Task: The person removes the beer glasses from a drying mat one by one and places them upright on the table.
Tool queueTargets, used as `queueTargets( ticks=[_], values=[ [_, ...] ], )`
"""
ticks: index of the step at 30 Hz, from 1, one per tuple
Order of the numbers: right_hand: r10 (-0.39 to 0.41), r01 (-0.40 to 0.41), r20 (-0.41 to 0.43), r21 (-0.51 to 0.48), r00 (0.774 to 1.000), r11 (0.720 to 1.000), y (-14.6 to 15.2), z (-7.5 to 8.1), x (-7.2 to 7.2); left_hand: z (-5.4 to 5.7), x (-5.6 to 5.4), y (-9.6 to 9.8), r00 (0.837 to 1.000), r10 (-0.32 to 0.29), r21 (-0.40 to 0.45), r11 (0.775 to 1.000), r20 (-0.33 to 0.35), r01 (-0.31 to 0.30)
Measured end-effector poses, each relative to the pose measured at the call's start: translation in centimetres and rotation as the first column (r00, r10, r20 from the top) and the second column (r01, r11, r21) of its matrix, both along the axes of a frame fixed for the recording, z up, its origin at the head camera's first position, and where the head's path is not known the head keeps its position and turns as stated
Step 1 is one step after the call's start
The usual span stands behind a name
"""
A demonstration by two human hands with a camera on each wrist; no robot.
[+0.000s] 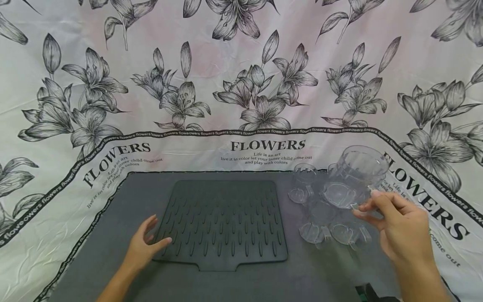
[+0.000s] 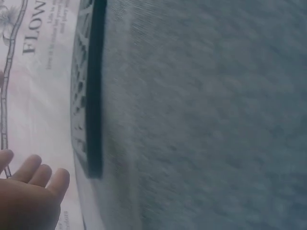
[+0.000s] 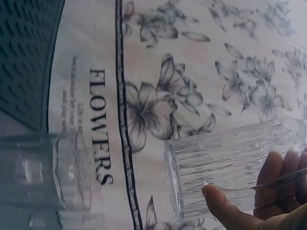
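My right hand (image 1: 401, 224) pinches the handle of a clear glass mug (image 1: 356, 174), held up above several other clear mugs (image 1: 312, 233) grouped on the right of the grey table. The right wrist view shows the fluted side of the held mug (image 3: 216, 160), thumb and curled fingers at its handle. To the left, my left hand (image 1: 141, 247) is spread beside the left edge of a dark ridged drying mat (image 1: 222, 259), its thumb overlapping the edge in the head view. Nothing is between its fingers; in the left wrist view they extend near the mat's edge (image 2: 94, 105).
The mat lies flat on the grey tabletop (image 1: 102, 247), with a tab toward the front. A white cloth (image 1: 188, 155) with printed flowers and lettering rises behind and along both sides. A small black object (image 1: 367, 292) sits at the front right.
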State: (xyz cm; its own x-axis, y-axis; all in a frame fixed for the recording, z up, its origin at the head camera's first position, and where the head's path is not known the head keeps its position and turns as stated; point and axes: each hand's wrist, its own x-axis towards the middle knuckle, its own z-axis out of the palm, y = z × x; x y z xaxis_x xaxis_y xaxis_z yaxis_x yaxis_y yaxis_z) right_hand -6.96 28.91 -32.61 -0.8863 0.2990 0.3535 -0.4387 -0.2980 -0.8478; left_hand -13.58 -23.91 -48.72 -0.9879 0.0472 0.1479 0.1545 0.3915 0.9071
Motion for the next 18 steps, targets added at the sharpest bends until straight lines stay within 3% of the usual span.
queueTargets(
  ticks=[10,14,18],
  values=[
    [-0.184,0.183,0.072,0.028,0.980,0.983,4.5,-1.1,0.4,-1.4,0.2,-0.9,0.992,0.024,-0.040,0.999,0.121,-0.019],
    [-0.205,0.206,0.070,-0.010,0.976,0.978,6.1,-1.5,0.5,-1.8,0.4,-1.2,0.981,0.002,-0.071,0.997,0.196,0.012],
    [-0.212,0.213,0.037,-0.038,0.977,0.976,7.3,-2.4,0.6,-2.1,0.5,-1.2,0.969,-0.003,-0.161,0.986,0.246,0.044]
  ],
)
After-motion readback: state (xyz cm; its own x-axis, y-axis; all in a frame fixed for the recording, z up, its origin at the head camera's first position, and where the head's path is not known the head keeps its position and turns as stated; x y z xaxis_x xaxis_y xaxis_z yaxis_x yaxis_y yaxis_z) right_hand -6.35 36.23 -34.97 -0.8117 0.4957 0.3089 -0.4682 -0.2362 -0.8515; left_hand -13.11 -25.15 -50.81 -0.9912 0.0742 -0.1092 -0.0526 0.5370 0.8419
